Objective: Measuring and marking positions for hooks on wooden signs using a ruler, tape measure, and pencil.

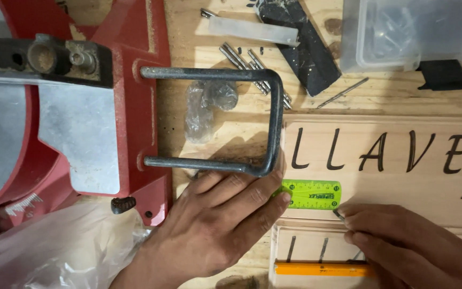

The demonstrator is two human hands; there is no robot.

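My left hand lies flat on the workbench, its fingertips pressing the left end of a short bright green ruler. The ruler rests along the lower edge of a pale wooden board with burnt dark lettering. My right hand pinches a thin dark pointed tool whose tip touches the board just below the ruler's right end. Below, a smaller wooden piece shows dark slanted marks, with an orange pencil lying across it.
A red mitre saw base with a dark metal loop extension fills the left. Loose metal pins, a drill bit, a black sanding strip and a clear plastic box lie behind. Crumpled plastic bag lower left.
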